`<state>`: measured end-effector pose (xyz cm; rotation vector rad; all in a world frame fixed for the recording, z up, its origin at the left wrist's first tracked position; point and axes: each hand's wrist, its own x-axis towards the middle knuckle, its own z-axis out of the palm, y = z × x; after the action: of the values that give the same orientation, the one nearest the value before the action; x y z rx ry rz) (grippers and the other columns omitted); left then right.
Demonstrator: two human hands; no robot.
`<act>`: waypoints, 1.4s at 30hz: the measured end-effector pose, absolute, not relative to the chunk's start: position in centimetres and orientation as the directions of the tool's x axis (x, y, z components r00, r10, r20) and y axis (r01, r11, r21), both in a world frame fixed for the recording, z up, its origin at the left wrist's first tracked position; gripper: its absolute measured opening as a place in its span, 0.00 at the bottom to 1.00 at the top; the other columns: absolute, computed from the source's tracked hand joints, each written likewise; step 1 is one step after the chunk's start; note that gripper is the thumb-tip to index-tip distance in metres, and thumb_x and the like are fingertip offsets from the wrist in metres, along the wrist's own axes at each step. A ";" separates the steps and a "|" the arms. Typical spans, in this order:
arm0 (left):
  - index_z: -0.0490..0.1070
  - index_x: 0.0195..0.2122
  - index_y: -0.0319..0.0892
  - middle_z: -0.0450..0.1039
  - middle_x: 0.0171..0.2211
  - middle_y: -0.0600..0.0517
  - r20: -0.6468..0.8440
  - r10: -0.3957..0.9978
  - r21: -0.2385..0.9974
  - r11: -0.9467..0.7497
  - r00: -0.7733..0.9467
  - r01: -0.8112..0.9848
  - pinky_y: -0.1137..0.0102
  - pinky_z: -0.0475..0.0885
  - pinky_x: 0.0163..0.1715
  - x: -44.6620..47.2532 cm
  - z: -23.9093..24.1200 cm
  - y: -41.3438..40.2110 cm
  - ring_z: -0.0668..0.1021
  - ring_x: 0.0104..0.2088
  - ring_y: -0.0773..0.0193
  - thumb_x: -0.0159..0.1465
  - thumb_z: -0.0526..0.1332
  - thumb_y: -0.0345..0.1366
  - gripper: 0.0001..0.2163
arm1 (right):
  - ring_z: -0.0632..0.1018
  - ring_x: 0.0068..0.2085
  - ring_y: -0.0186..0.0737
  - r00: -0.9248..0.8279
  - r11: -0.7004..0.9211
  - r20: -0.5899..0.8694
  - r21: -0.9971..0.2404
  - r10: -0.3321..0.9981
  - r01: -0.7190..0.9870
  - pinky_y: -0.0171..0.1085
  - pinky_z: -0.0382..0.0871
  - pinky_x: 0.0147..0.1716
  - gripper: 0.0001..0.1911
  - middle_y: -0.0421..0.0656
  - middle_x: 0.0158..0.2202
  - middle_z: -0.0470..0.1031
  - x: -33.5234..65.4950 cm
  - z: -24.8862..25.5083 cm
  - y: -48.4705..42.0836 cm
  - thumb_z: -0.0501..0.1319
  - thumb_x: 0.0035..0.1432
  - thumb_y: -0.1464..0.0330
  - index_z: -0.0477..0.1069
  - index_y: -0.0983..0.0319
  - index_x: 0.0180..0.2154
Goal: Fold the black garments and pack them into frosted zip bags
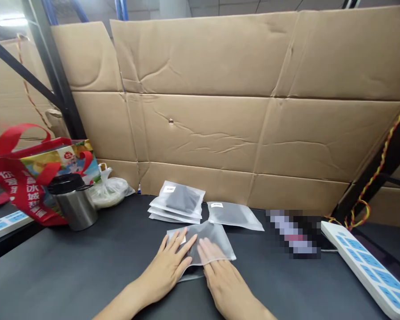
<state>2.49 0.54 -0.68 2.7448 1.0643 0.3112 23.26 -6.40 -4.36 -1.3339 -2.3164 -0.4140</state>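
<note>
A frosted plastic pouch [213, 238] lies flat on the dark table [86, 275] in front of me. My left hand [168, 264] rests on its left part with fingers stretched out flat. The fingers of my right hand [220, 275] reach inside or under the pouch's translucent film, also stretched out. Just behind it sits a small stack of similar pouches [178, 202] holding dark cloth, each with a white label. One more single pouch [233, 215] lies to the right of that stack.
A steel mug with a black lid [73, 202] stands at the left, beside a red shopping bag [30, 178] and a knotted clear plastic bag [110, 191]. A white power strip [366, 266] lies at the right. A cardboard wall [240, 111] closes off the table's back.
</note>
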 end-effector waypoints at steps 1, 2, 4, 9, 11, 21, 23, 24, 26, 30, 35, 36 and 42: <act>0.37 0.67 0.57 0.38 0.69 0.51 0.137 0.675 0.230 -0.734 0.725 0.639 0.45 0.49 0.61 2.5 -0.8 0.6 0.47 0.67 0.51 0.73 0.42 0.41 0.23 | 0.55 0.65 0.50 -0.466 0.503 0.499 0.068 0.731 0.862 0.47 0.64 0.58 0.38 0.53 0.67 0.49 23.5 -4.2 -7.1 0.45 0.55 0.83 0.41 0.69 0.67; 0.37 0.67 0.57 0.38 0.69 0.51 0.145 0.669 0.221 -0.740 0.729 0.635 0.45 0.49 0.61 2.4 -0.8 0.7 0.47 0.67 0.50 0.73 0.42 0.41 0.23 | 0.56 0.65 0.49 -0.493 0.522 0.484 0.083 0.723 0.849 0.46 0.64 0.58 0.37 0.53 0.66 0.50 23.7 -4.0 -7.6 0.45 0.55 0.84 0.42 0.70 0.66; 0.37 0.67 0.57 0.39 0.69 0.51 0.159 0.659 0.205 -0.750 0.735 0.629 0.46 0.51 0.61 2.4 -1.0 0.8 0.48 0.67 0.50 0.73 0.42 0.41 0.23 | 0.58 0.65 0.46 -0.541 0.574 0.430 0.061 0.723 0.816 0.43 0.63 0.59 0.35 0.50 0.66 0.53 23.7 -3.3 -8.0 0.47 0.58 0.82 0.44 0.68 0.66; 0.38 0.67 0.59 0.37 0.69 0.52 0.222 0.620 0.084 -0.781 0.752 0.619 0.46 0.55 0.60 2.6 -1.4 0.5 0.50 0.66 0.48 0.72 0.45 0.42 0.23 | 0.60 0.64 0.46 -0.511 0.582 0.346 -0.143 0.787 0.800 0.43 0.60 0.61 0.28 0.49 0.65 0.57 23.0 -1.7 -8.1 0.50 0.64 0.72 0.51 0.64 0.64; 0.39 0.67 0.60 0.38 0.69 0.51 0.237 0.577 0.016 -0.807 0.782 0.591 0.45 0.56 0.59 2.6 -1.7 0.5 0.51 0.66 0.48 0.72 0.45 0.41 0.23 | 0.64 0.62 0.43 -0.529 0.617 0.349 -0.227 0.774 0.753 0.41 0.60 0.60 0.24 0.47 0.62 0.63 23.5 -0.9 -8.3 0.50 0.65 0.72 0.57 0.62 0.61; 0.60 0.61 0.51 0.58 0.63 0.46 0.308 0.500 -0.090 -0.832 0.810 0.548 0.45 0.60 0.56 4.3 1.0 -0.3 0.61 0.62 0.46 0.70 0.50 0.44 0.19 | 0.72 0.48 0.41 -0.260 0.387 0.333 -0.410 0.907 0.826 0.39 0.67 0.48 0.25 0.43 0.49 0.68 31.4 2.0 -8.0 0.52 0.50 0.83 0.64 0.56 0.48; 0.68 0.52 0.45 0.68 0.54 0.45 0.319 0.532 -0.029 -0.822 0.784 0.569 0.53 0.66 0.53 6.5 2.1 -1.2 0.68 0.55 0.49 0.69 0.52 0.41 0.13 | 0.73 0.45 0.39 -0.260 0.390 0.324 -0.453 0.910 0.802 0.37 0.68 0.46 0.21 0.42 0.46 0.68 31.4 1.4 -7.9 0.52 0.53 0.82 0.64 0.56 0.45; 0.70 0.47 0.43 0.71 0.48 0.46 0.311 0.540 0.000 -0.823 0.782 0.568 0.57 0.69 0.48 7.8 2.5 -1.6 0.72 0.50 0.52 0.69 0.54 0.39 0.10 | 0.73 0.43 0.38 -0.257 0.393 0.328 -0.473 0.909 0.789 0.37 0.68 0.44 0.18 0.41 0.44 0.69 31.2 1.0 -7.9 0.52 0.55 0.80 0.65 0.57 0.43; 0.69 0.40 0.41 0.72 0.39 0.48 0.277 0.510 0.004 -0.848 0.814 0.530 0.62 0.71 0.40 10.3 2.6 -2.2 0.75 0.40 0.56 0.67 0.56 0.37 0.06 | 0.74 0.40 0.37 -0.249 0.400 0.342 -0.500 0.906 0.768 0.36 0.68 0.41 0.12 0.40 0.40 0.70 30.9 0.2 -7.8 0.51 0.59 0.78 0.65 0.57 0.41; 0.67 0.39 0.39 0.71 0.34 0.49 0.232 0.430 -0.098 -0.882 0.873 0.461 0.65 0.71 0.33 13.7 1.5 -2.3 0.76 0.34 0.57 0.69 0.52 0.32 0.06 | 0.74 0.37 0.37 -0.229 0.406 0.374 -0.511 0.899 0.758 0.36 0.69 0.38 0.09 0.40 0.36 0.71 31.0 -1.2 -7.5 0.50 0.63 0.76 0.65 0.58 0.38; 0.67 0.38 0.40 0.72 0.36 0.51 0.212 0.385 -0.135 -0.899 0.898 0.418 0.68 0.70 0.28 12.8 0.4 -2.3 0.75 0.30 0.61 0.67 0.52 0.29 0.05 | 0.74 0.37 0.38 -0.285 0.453 0.385 -0.475 0.878 0.755 0.36 0.68 0.37 0.09 0.41 0.36 0.71 30.7 -1.6 -7.5 0.50 0.64 0.75 0.65 0.58 0.39; 0.66 0.37 0.41 0.72 0.36 0.52 0.210 0.367 -0.148 -0.904 0.906 0.401 0.68 0.69 0.28 12.1 0.4 -2.3 0.75 0.30 0.62 0.66 0.53 0.29 0.04 | 0.73 0.36 0.38 -0.306 0.468 0.382 -0.470 0.872 0.748 0.36 0.68 0.37 0.08 0.40 0.35 0.71 30.3 -1.6 -7.6 0.50 0.64 0.75 0.65 0.58 0.39; 0.64 0.34 0.43 0.71 0.33 0.54 0.215 0.337 -0.189 -0.907 0.917 0.378 0.69 0.66 0.26 8.4 0.6 -3.2 0.74 0.28 0.63 0.66 0.55 0.31 0.03 | 0.72 0.34 0.37 -0.412 0.542 0.363 -0.429 0.836 0.722 0.34 0.66 0.34 0.08 0.40 0.33 0.69 28.0 -1.6 -8.0 0.49 0.64 0.75 0.63 0.59 0.35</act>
<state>8.40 -3.16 0.63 3.2982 0.6232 0.3017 28.01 -8.04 -1.59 -1.2552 -2.2408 0.2767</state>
